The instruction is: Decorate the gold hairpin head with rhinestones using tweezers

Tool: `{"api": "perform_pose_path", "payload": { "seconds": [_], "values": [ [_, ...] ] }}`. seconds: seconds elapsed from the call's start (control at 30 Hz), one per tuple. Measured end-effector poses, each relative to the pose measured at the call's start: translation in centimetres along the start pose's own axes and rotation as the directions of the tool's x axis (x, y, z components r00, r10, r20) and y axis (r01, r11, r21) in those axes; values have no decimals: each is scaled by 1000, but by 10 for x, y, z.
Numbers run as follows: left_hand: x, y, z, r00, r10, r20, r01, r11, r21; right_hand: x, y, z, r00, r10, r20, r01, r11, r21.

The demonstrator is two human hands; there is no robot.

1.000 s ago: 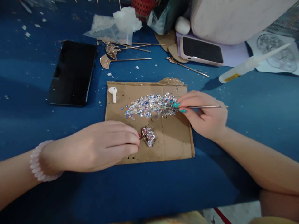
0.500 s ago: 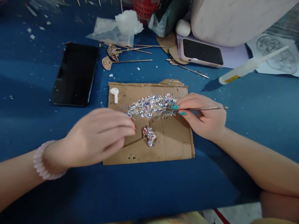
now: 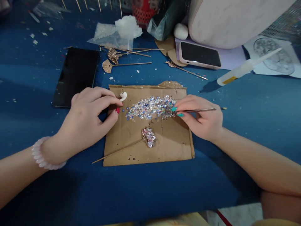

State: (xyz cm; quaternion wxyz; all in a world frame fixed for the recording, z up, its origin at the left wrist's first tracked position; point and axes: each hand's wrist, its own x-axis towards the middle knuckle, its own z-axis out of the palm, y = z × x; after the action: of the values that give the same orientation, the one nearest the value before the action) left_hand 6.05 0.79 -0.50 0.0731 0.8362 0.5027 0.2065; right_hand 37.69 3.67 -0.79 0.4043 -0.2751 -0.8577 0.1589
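Left hand (image 3: 87, 117) has left the jewelled gold hairpin (image 3: 148, 137) and moved up to the top-left corner of the brown cardboard sheet (image 3: 174, 147). It now pinches the small white earbud (image 3: 123, 95) between thumb and forefinger; remaining fingers curled. 1 s ago the same hand pressed down on the pin's stem, and the earbud lay flat on the cardboard.

Right hand (image 3: 202, 119) is unchanged in position: fingers closed on a thin metal pick tool (image 3: 199, 110), tip resting at the right edge of the iridescent rhinestone pile (image 3: 150, 107).

Consequence (judgement): hairpin is now unsecured. It lies loose on the cardboard, decorated head approx. centre, stem running down-left past the sheet's edge. Stone-setting looks paused while the left hand deals with the earbud.

Item count:
- Hands: 2, both the person's own.
- Cardboard sheet: 1, on the blue cloth table (image 3: 28, 94).
- Rhinestone pile: 1; loose stones too many and too small to count.
- Earbud: 1.
- Pick tool: 1.
- Jewelled hairpin in work: 1.
- Bare gold hairpins (image 3: 127, 64): several, behind the cardboard; approx. 3 heads visible, exact no. unclear where the stems overlap.
- Phones: 2, i.e. black phone (image 3: 76, 75) at left, pink-cased phone (image 3: 199, 55) at rear right.
- White glue bottle (image 3: 244, 67): 1, lying on its side, right rear.
- Pink bead bracelet (image 3: 43, 155): 1, left wrist.
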Motion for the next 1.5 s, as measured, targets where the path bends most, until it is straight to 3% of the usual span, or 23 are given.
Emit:
{"api": "perform_pose_path", "payload": {
  "seconds": [0.37, 0.6, 1.0, 1.23, 1.5],
  "values": [
    [3, 3, 0, 997, -74, 39, 71, 996, 57, -1, 0, 1, 1000, -6, -9, 6, 1000, 21],
    [6, 3, 1, 997, -75, 29, 75, 997, -13, -2, 0, 2, 1000, -5, -11, 6, 1000, 27],
    [4, -7, 4, 997, -16, 70, 15, 1000, 14, -1, 0, 3, 1000, 17, -22, -16, 1000, 19],
    [4, -7, 3, 999, 33, 35, -33, 999, 8, -2, 0, 3, 1000, 9, -17, -8, 999, 34],
    [4, -5, 4, 1000, 1, 20, -1, 1000, -25, -1, 0, 2, 1000, 0, -5, 0, 1000, 31]
  ]
}}
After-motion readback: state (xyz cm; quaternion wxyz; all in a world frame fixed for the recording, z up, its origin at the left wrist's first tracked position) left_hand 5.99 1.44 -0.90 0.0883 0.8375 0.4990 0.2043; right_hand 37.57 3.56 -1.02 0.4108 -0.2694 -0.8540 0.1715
